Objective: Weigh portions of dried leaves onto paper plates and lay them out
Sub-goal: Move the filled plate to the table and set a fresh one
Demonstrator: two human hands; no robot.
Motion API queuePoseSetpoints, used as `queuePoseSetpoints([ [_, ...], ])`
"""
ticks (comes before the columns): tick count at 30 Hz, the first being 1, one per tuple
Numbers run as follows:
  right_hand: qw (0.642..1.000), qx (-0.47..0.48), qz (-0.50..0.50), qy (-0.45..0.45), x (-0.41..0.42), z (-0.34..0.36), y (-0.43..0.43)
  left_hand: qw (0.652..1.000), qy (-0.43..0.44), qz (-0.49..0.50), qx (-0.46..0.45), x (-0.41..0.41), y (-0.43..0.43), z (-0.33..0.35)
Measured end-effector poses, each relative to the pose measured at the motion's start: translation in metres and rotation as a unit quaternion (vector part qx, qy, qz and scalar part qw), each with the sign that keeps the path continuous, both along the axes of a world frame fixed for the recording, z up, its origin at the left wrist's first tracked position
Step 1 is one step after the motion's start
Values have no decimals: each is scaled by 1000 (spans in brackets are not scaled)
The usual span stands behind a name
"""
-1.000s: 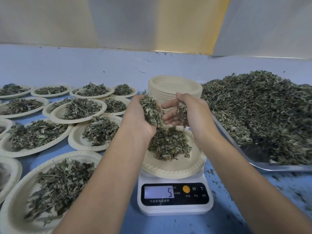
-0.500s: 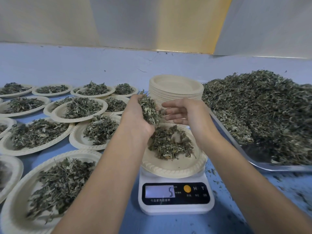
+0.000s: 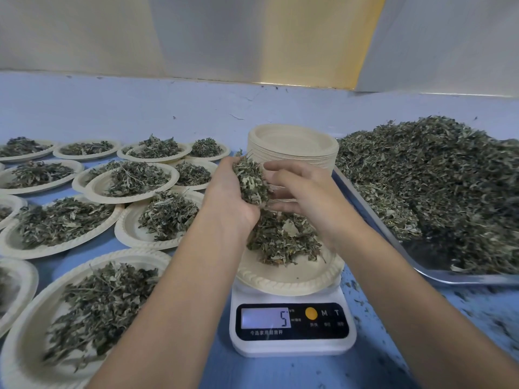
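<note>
Blue table [image 3: 280, 372], pale wall [image 3: 112, 37] behind. Filled plates [image 3: 127, 231] laid out at left; stack [image 3: 292, 153] behind scale [image 3: 292, 343]; tray [image 3: 463, 279] heaped with leaves [image 3: 435, 178] at right. On scale, plate [image 3: 289, 279] with small grey-green pile [image 3: 283, 242], display [image 3: 265, 318] showing 5. Above it, left hand [image 3: 227, 197] cupping a clump [image 3: 250, 181]; right hand [image 3: 306, 189] alongside, fingers [image 3: 273, 167] straight, tips at clump.

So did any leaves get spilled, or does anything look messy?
Yes, a little. Loose leaf crumbs are scattered on the blue table right of the scale, in front of the metal tray. Also, on the left one filled plate lies partly on top of its neighbour. Nothing looks broken.
</note>
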State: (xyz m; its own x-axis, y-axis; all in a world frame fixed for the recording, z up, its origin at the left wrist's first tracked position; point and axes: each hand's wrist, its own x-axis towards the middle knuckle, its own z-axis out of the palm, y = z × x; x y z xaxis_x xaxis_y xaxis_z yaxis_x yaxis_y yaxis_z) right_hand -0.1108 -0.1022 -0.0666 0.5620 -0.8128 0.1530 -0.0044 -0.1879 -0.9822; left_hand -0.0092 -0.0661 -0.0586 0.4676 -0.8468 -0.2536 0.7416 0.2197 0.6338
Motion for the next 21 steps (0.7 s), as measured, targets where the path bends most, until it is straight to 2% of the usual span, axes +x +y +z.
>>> queuePoseSetpoints([
  [4,1000,-7,-2,-10,4,-1,4,998,-8,57,37,7,-5,-5],
  [8,998,-66,-6,-8,5,-3,8,994,-29,91,60,4,-10,-8],
  [13,994,-109,-17,6,7,-6,6,994,-26,78,67,-2,-11,-10],
  [21,998,-39,-37,-40,0,-2,-8,997,32,53,39,6,-8,-10],
])
